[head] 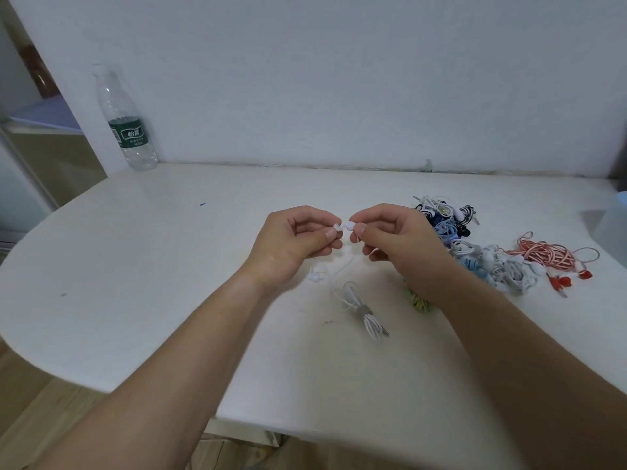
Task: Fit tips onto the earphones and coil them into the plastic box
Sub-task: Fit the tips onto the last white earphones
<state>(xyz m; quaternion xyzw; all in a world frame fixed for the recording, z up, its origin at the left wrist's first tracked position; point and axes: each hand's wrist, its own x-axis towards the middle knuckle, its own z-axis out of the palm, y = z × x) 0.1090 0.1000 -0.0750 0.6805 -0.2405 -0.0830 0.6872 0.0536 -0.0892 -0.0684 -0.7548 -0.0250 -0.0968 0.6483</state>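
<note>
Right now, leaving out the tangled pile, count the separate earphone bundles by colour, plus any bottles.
White bundle: 1
Green-yellow bundle, partly hidden: 1
Red-and-white bundle: 1
Water bottle: 1
Total: 4

We see a clear plastic water bottle (127, 123) standing upright at the far left corner of a white table (152, 252), close against the pale wall (339, 79). Its cap is white and a dark green label (130, 133) wraps its middle. On the tabletop we spot a small blue speck (203, 204) and, nearer the left edge, a faint dark mark (63, 294). Below the table's rounded edge we make out a wooden floor (30, 401).
</note>
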